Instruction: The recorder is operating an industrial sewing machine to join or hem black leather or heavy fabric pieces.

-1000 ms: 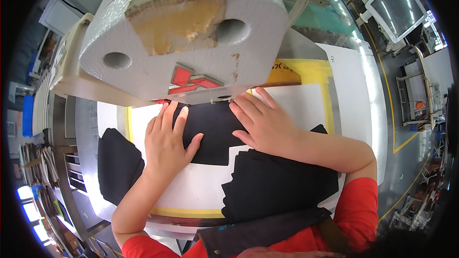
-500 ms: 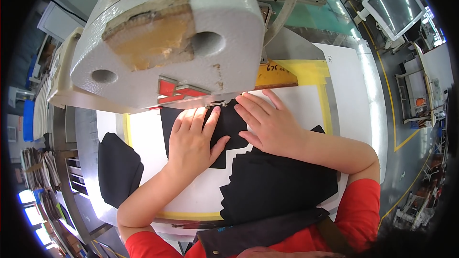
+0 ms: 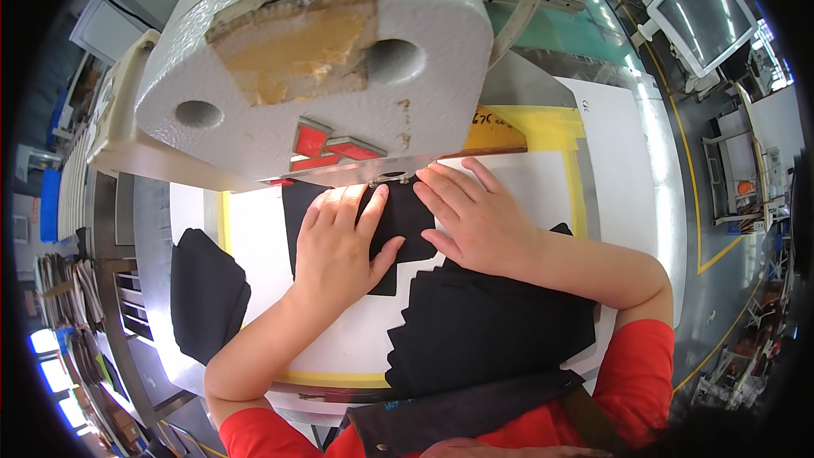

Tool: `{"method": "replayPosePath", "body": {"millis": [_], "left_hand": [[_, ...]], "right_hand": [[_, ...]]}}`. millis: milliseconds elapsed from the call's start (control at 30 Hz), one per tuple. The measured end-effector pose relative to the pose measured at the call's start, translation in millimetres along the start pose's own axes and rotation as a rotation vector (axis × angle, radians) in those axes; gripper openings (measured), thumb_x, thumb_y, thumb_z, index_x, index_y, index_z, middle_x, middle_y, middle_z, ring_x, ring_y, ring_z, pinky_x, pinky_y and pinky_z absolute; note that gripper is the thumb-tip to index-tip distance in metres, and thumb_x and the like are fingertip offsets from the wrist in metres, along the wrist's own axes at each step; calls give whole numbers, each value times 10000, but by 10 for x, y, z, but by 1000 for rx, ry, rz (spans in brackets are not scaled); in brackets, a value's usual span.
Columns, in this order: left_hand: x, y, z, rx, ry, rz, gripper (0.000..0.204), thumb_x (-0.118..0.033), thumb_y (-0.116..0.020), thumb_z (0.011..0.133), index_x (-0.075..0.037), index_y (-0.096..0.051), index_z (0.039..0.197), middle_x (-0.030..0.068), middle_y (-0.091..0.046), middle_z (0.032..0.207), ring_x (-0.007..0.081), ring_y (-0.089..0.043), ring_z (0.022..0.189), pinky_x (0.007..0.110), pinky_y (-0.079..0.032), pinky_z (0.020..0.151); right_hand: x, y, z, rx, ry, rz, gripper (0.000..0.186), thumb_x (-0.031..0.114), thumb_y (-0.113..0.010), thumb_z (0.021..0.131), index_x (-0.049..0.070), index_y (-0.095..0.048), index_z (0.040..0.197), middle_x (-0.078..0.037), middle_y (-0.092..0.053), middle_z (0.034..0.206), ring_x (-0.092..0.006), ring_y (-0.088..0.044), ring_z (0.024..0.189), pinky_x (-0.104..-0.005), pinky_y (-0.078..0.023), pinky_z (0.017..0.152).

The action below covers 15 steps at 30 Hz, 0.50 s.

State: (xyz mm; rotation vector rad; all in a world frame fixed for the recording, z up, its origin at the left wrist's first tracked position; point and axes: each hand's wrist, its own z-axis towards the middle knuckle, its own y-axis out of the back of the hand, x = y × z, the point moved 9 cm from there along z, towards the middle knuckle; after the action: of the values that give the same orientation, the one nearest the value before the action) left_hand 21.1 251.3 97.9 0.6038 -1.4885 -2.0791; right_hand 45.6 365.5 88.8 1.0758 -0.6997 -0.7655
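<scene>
A piece of black fabric point(image 3: 405, 227) lies flat on the white work surface point(image 3: 264, 267), its far edge under the head of a white sewing machine point(image 3: 314, 42). My left hand point(image 3: 337, 242) rests flat on the left part of this piece, fingers stretched out and thumb apart. Along its right edge lies my right hand point(image 3: 483, 216), palm down with the fingers spread, tips close to the machine head. The machine hides the needle area and the fabric's far edge. A fanned stack of black fabric pieces point(image 3: 483, 322) sits near me, partly beneath my right forearm.
Another black fabric bundle point(image 3: 208, 288) lies at the left, beside my left forearm. Yellow tape point(image 3: 547, 125) borders the white surface, and an amber block point(image 3: 490, 134) stands behind my right hand. A monitor point(image 3: 704, 10) is at the far right. The machine head overhangs the work.
The view has shifted slightly, so the machine head appears a little higher and farther right. Both hands keep almost the same place on the fabric.
</scene>
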Motion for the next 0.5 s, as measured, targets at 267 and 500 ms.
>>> {"method": "replayPosePath", "body": {"millis": [267, 500], "left_hand": [[-14, 35, -3, -18, 6, -16, 602, -351, -695, 793, -49, -544, 1292, 153, -524, 1213, 319, -503, 1112, 427, -392, 982], [-15, 24, 13, -45, 57, -29, 563, -358, -675, 819, -51, -537, 1270, 161, -538, 1212, 344, -501, 1197, 438, -405, 997]], "right_hand": [[7, -7, 0, -16, 10, 43, 535, 292, -675, 823, -11, -552, 1246, -152, -527, 1310, -287, -490, 1230, -475, -322, 1089], [9, 21, 8, -20, 54, 16, 574, 254, -705, 795, -19, -517, 1263, -168, -536, 1252, -296, -510, 1179, -478, -347, 1071]]}}
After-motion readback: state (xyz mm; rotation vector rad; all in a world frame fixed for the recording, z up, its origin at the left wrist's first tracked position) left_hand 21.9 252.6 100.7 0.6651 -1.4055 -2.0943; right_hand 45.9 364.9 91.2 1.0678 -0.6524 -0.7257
